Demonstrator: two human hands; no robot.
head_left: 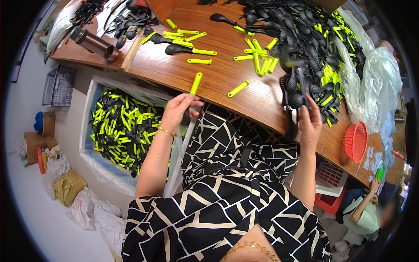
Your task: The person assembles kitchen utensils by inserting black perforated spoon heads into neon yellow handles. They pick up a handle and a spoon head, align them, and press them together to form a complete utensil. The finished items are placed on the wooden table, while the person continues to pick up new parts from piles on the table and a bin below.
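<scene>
My left hand (178, 111) is closed round a black utensil with a lime-green handle (197, 83). The handle points up past the table's front edge, and the black head end hangs partly hidden below my fingers. My right hand (310, 124), fingers wrapped, grips a hammer-like tool (301, 78) with a blurred head, held upright over the right part of the table. Just left of that hand, a dark upright piece (286, 98) stands at the table edge. Loose lime-green handles (257, 56) and a black spoon with a green handle (179, 49) lie on the wooden table (227, 43).
Black slotted spoons and ladles (301, 35) pile up at the back right beside clear plastic bags (379, 74). Below left, a lined bin (89, 131) holds many green-handled utensils. A red basket (355, 142) sits at right. Another person (364, 214) works at the far right.
</scene>
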